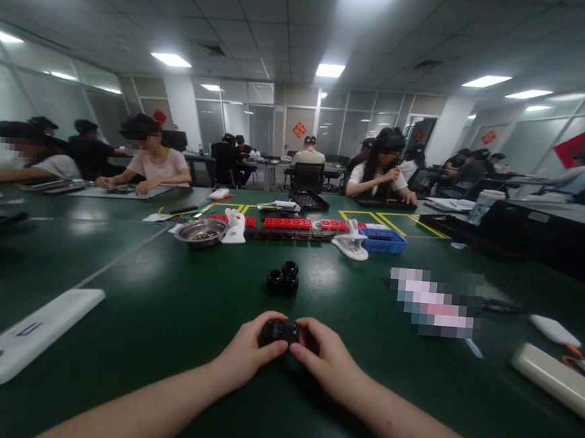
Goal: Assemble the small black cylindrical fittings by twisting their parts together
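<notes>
Just above the green table (201, 347), my left hand (257, 341) and my right hand (320, 349) close around a small black round part (279, 331) from both sides. Its thumbs-side face looks ribbed or stepped, but its exact kind cannot be made out. My fingers cover much of it. A little beyond my hands, several glossy black wheel-like rings (283, 280) sit in a tight cluster, one at the back on or behind the others. Neither hand touches them.
Farther back are a metal bowl (200, 233) with small pieces, red blocks (287, 223), white clamp-like stands (351, 240) and a blue bin (384, 240). A white slab (30, 337) lies left; a beige bar (556, 381) and black case (549, 232) lie right. People sit opposite.
</notes>
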{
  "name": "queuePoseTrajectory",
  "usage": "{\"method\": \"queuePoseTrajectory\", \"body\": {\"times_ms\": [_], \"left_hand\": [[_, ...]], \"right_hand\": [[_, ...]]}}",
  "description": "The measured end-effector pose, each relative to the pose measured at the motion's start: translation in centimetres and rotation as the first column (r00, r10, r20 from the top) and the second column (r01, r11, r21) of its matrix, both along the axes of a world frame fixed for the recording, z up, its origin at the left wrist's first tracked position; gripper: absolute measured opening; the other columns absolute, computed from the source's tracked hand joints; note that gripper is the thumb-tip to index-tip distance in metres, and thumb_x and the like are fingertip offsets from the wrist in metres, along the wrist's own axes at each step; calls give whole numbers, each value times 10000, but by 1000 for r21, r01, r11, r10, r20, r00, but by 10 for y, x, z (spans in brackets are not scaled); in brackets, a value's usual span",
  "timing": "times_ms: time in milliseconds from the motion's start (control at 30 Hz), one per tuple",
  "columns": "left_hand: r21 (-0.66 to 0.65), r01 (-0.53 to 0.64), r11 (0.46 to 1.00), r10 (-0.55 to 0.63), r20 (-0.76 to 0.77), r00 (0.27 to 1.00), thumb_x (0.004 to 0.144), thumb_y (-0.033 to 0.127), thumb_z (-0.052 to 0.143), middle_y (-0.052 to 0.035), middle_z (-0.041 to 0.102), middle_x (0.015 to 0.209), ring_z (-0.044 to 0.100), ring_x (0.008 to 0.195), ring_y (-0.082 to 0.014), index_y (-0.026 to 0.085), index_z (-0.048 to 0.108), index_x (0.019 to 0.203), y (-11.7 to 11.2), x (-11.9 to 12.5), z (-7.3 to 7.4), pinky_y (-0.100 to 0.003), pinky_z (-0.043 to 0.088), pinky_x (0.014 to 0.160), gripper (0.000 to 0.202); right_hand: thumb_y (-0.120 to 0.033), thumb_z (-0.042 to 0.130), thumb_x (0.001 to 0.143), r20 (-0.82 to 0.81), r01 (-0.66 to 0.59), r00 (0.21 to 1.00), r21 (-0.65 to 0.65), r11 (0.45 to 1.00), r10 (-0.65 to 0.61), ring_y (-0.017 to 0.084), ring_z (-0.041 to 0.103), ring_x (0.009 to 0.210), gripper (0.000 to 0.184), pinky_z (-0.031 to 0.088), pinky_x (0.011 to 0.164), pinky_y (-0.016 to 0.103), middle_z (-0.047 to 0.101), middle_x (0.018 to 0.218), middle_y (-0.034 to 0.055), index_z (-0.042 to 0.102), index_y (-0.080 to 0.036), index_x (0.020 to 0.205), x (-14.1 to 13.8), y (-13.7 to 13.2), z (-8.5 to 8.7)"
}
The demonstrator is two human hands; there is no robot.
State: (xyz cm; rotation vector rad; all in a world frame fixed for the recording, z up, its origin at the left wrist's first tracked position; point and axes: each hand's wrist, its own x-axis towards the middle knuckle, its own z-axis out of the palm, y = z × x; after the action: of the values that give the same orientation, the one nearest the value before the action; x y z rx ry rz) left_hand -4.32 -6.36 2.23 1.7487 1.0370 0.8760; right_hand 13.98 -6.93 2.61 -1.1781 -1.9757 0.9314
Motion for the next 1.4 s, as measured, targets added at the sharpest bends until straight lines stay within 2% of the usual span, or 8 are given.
{"method": "queuePoseTrajectory", "body": {"times_ms": [300,500,633,867,1033,1200,1333,1400], "left_hand": [[58,22,998,-20,-31,999,695,299,637,-58,588,994,554,909,-223,184,515,1044,-2,1,2,-322,438,792,387],[20,43,999,-43,24,999,731,351,602,-61,593,1001,558,925,-229,173,508,1063,0,-1,1,-327,429,809,388],[17,8,1000,-8,3,1000,744,345,595,-59,595,990,561,918,-227,172,516,1049,1,-2,0,-324,427,803,359],[72,-4,997,10,-83,996,691,341,639,-54,602,970,564,875,-216,179,529,1049,-5,0,6,-302,445,765,408],[38,11,999,-11,2,1000,715,415,602,-71,610,1007,561,927,-235,159,539,1066,2,-2,-1,-321,430,811,439],[30,-22,999,22,26,999,713,393,613,-65,616,966,571,904,-235,160,547,1017,3,-2,-1,-327,436,796,389],[47,-32,998,31,26,999,696,348,632,-66,608,971,572,883,-228,164,536,1032,-2,-1,4,-321,439,782,395],[58,-19,998,19,1,1000,678,325,650,-65,606,974,570,876,-225,166,536,1039,-4,-2,6,-316,439,777,410]], "right_hand": [[-407,362,879,73,18,997,-7,1000,-18,132,458,582,410,359,556,244,468,574,-19,487,-168,570,1,5,-2],[-289,569,768,16,1,1000,-8,1000,-1,137,470,642,134,370,581,237,514,693,-11,560,-159,794,0,3,-2],[-227,631,712,46,24,999,19,1000,-25,157,499,705,246,395,638,256,562,787,13,555,-171,939,1,0,1],[-370,389,873,51,24,998,-28,999,-23,127,459,584,350,362,544,234,479,589,-21,495,-171,605,2,3,1],[-251,560,771,2,9,1000,-8,1000,-9,138,483,642,94,383,592,246,518,688,-17,548,-168,813,0,1,2],[-184,623,696,-40,4,999,24,1000,-3,159,510,736,357,403,673,272,530,803,-1,482,-191,1024,1,-3,2],[-381,469,823,-110,14,994,-29,999,-17,155,482,682,211,383,645,280,506,716,-7,502,-179,877,2,1,-1],[-461,345,865,-144,-20,990,-67,998,10,148,464,645,366,371,623,273,482,646,-9,493,-174,692,2,4,-2]]}}
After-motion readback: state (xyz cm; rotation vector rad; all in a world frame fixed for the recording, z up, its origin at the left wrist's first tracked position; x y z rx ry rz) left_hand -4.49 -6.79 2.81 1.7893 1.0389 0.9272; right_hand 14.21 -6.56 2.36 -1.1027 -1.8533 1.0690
